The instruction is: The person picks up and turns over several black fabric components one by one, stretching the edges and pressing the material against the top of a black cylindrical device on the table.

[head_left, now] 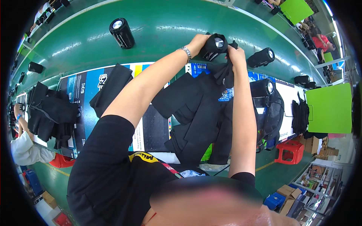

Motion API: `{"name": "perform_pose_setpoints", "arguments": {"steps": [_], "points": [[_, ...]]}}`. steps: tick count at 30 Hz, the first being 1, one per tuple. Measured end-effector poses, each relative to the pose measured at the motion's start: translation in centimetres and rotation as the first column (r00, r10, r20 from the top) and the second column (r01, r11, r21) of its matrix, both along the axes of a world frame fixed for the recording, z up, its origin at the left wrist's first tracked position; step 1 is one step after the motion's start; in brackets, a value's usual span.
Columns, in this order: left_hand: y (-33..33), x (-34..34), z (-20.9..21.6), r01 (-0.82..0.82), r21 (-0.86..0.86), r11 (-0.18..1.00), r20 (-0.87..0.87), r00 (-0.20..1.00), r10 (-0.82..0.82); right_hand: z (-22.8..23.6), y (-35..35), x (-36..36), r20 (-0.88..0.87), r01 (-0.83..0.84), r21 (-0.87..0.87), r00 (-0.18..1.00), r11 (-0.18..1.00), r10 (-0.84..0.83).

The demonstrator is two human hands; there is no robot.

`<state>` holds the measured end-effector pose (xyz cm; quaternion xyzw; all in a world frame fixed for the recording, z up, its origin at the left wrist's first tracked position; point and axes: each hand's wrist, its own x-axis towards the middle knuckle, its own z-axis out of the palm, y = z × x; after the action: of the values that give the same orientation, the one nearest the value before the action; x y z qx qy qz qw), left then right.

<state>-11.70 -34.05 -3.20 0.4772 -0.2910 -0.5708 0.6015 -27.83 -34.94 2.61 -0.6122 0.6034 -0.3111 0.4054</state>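
My left hand (197, 44), a metal watch on its wrist, is closed around the side of a black cylindrical speaker (209, 55) with a silver round end. At the speaker's right, my right hand (236, 56) grips a piece of black cloth (225, 77), which looks like a soft pouch and hangs below the fingers. The speaker's upper part seems to be wrapped by dark material; how far the cloth covers it is unclear. Beneath my arms lies a loose pile of flat black cloth pouches (196, 113). Another folded black cloth (111, 88) rests left of my left forearm.
On the green surface (162, 22) beyond stand a speaker (121, 34) at left and another (261, 57) at right. A third speaker (263, 87) lies near my right forearm. A co-worker's arm (23, 122) is at far left. A red stool (289, 151) stands right.
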Motion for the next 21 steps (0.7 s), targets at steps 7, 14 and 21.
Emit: {"name": "perform_pose_setpoints", "arguments": {"steps": [7,14,21], "points": [[-2.7,1.5,-7.0,-0.046,-0.375,0.926,0.875,0.312,0.370,-3.9,-1.2,0.9,-0.175,0.060,-0.147,0.981,0.987,-0.085],[-2.6,0.9,-6.2,-0.025,-0.519,0.854,0.855,-0.008,0.519,-5.7,-0.9,0.5,-0.304,0.105,-0.265,0.934,0.959,-0.186],[1.6,-3.0,1.9,-0.185,-0.182,0.966,-0.075,0.982,0.174,-5.5,-0.6,0.7,-0.077,0.204,-0.170,0.973,0.964,-0.219]]}}
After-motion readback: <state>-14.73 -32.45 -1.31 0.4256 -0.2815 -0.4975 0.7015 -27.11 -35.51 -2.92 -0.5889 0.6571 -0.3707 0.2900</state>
